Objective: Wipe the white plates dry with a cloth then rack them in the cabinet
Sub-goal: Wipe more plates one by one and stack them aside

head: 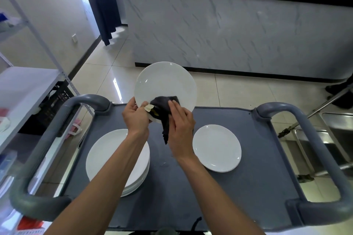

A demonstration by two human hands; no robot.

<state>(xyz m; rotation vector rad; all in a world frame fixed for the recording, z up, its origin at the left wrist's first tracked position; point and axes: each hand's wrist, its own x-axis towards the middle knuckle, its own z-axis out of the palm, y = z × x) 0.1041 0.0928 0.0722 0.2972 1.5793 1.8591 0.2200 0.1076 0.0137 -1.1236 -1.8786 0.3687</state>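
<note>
I see a round white ceramic plate [165, 84] held tilted above the far edge of the grey plastic cart top [257, 158]. L hand [136, 118] grips the plate's near-left rim, thumb curled over the face, fingers behind. R hand [181, 126] presses a dark grey cloth [162, 108] w/ a pale tag against the plate's lower face; fingers straight, close together, cloth tail hanging below the plate. Stack of large white plates [107, 156] sits on the cart top, left side, partly under my L forearm. One smaller white plate [217, 148] lies on the cart top, right of the R hand. Cabinet: not visible to me.
</note>
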